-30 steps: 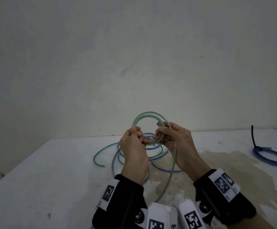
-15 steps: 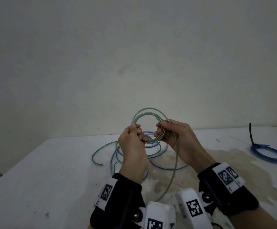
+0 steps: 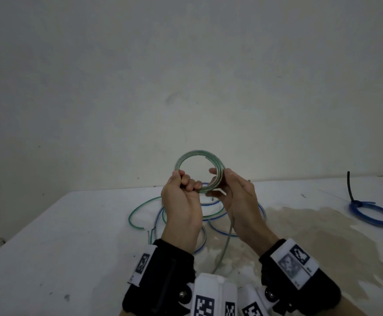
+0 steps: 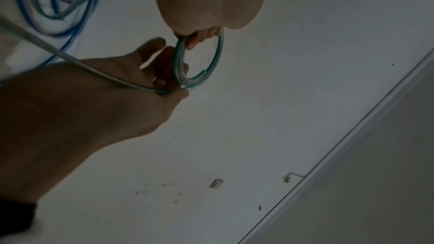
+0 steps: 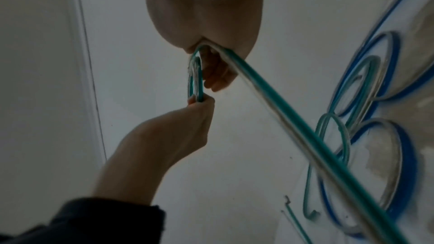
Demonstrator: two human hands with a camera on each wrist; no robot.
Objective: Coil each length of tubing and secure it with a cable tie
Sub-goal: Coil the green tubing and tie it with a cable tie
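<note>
Both hands, left hand [image 3: 181, 201] and right hand [image 3: 236, 201], pinch the springy, light green tubing coil [image 3: 199, 160], best gripped where loops overlap

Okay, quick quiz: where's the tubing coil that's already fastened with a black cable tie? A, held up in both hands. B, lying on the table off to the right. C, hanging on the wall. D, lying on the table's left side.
B: the blue tubing coil with the black cable tie lies on the table at far right, apart from both hands.
</note>
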